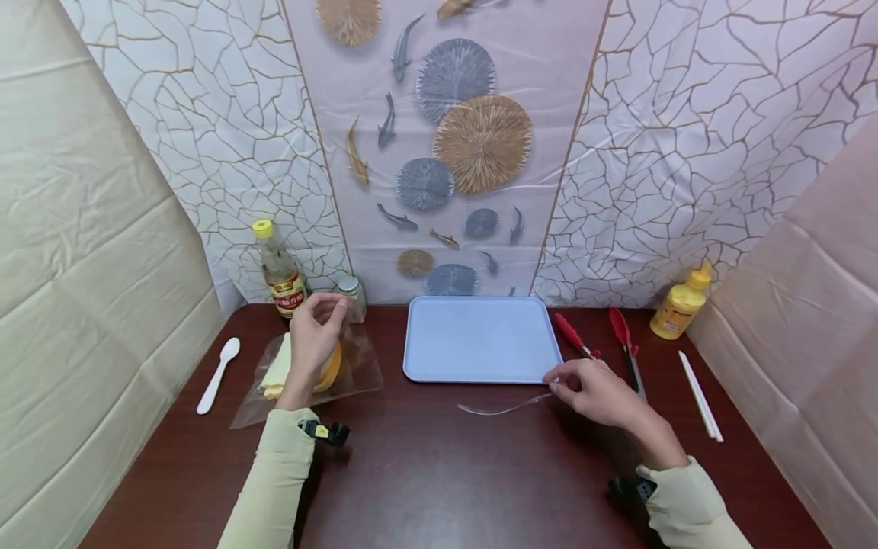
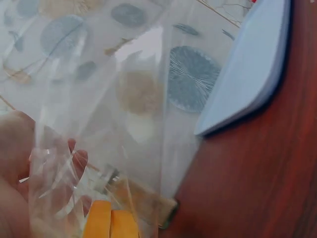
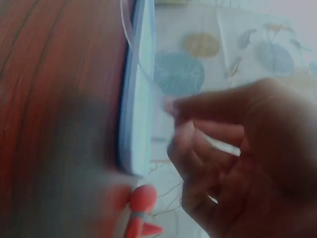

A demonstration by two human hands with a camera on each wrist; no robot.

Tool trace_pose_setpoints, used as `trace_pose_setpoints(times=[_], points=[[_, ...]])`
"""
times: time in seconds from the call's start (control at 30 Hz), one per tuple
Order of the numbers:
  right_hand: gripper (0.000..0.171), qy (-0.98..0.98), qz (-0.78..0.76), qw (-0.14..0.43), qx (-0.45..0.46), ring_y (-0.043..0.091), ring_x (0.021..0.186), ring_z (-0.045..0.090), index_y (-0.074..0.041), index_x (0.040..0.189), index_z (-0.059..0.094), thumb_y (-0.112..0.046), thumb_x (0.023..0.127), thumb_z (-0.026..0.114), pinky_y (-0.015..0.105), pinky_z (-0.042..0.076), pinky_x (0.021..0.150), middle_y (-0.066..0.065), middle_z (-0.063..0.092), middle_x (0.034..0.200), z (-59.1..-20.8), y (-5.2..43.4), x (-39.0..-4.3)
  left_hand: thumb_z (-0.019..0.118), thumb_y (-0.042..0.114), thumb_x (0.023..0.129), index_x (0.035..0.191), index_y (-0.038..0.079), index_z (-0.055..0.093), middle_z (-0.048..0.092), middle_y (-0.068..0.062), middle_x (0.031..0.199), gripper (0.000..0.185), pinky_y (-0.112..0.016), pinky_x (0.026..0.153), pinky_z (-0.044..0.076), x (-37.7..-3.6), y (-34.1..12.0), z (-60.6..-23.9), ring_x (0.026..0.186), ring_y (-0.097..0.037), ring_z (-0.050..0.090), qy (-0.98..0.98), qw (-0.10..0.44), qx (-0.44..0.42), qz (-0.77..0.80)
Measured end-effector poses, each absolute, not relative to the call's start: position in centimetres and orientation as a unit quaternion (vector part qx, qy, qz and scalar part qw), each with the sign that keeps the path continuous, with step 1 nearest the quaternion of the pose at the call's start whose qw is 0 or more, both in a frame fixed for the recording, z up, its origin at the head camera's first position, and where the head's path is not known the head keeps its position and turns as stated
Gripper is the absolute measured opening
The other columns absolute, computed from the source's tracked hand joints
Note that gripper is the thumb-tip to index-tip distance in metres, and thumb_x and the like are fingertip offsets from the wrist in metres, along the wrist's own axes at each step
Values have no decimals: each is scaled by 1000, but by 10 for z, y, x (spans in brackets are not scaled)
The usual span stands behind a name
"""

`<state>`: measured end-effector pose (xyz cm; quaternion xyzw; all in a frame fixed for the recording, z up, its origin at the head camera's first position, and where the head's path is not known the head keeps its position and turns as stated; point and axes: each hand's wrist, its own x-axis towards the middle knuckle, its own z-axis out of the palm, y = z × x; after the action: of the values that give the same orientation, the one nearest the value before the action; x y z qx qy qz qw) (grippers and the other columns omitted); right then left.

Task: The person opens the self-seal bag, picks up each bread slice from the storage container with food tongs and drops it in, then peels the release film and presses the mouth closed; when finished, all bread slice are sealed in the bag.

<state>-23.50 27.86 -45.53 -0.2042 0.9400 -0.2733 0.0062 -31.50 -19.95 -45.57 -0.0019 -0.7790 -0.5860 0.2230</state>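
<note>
My left hand (image 1: 328, 307) pinches the top edge of a clear plastic bag (image 1: 358, 367) that lies on the dark wooden table. The bag holds an orange piece (image 1: 333, 367) and a pale yellow piece (image 1: 277, 370). In the left wrist view the crinkled bag film (image 2: 99, 148) is raised between my fingers (image 2: 15, 158), with the orange piece (image 2: 109, 223) below. My right hand (image 1: 557, 386) pinches the handle end of a clear plastic utensil (image 1: 504, 409) just in front of the blue tray (image 1: 480, 339). The right wrist view shows curled fingers (image 3: 198, 144) beside the tray's edge (image 3: 136, 99).
A white spoon (image 1: 218, 374) lies at the left. A yellow-capped bottle (image 1: 280, 271) and a small jar (image 1: 351, 293) stand at the back left. Red tongs (image 1: 624, 343), a yellow squeeze bottle (image 1: 681, 305) and white sticks (image 1: 700, 396) are at the right. Draped walls close in three sides.
</note>
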Motion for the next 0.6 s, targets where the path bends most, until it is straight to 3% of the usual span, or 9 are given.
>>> trace_pose_setpoints(times=[0.1, 0.2, 0.27, 0.43, 0.6], points=[[12, 947, -269, -12, -176, 9, 67, 56, -13, 110, 77, -13, 98, 79, 26, 49, 59, -6, 65, 76, -450, 272, -232, 74, 24, 104, 113, 6, 77, 80, -16, 111, 20, -15, 80, 55, -311, -199, -446, 94, -7, 72, -770, 240, -15, -591], [6, 954, -256, -15, -158, 10, 70, 58, -17, 101, 78, -18, 97, 82, 27, 50, 61, -8, 71, 80, -445, 271, -229, 75, 21, 104, 111, 5, 78, 80, -18, 109, 18, -15, 77, 55, -309, -197, -439, 92, -10, 73, -759, 255, -28, -598], [1, 957, -244, 9, -156, 11, 72, 59, -18, 97, 82, -17, 97, 81, 28, 50, 61, -7, 75, 83, -444, 273, -227, 75, 19, 103, 110, 4, 78, 81, -19, 107, 17, -15, 75, 55, -308, -196, -436, 90, -11, 74, -754, 261, -32, -602], [20, 954, -226, 113, -161, 13, 75, 58, -13, 104, 84, 1, 95, 73, 28, 49, 60, -3, 76, 89, -444, 283, -225, 75, 16, 103, 108, 2, 78, 81, -20, 105, 15, -14, 71, 55, -308, -196, -435, 86, -7, 73, -746, 268, -29, -608], [12, 961, -211, 98, -147, 14, 75, 58, -18, 95, 78, -7, 92, 81, 32, 48, 63, -5, 72, 83, -446, 286, -229, 75, 17, 103, 108, 3, 78, 80, -20, 104, 15, -15, 72, 56, -308, -197, -435, 84, -5, 72, -744, 275, -27, -609]])
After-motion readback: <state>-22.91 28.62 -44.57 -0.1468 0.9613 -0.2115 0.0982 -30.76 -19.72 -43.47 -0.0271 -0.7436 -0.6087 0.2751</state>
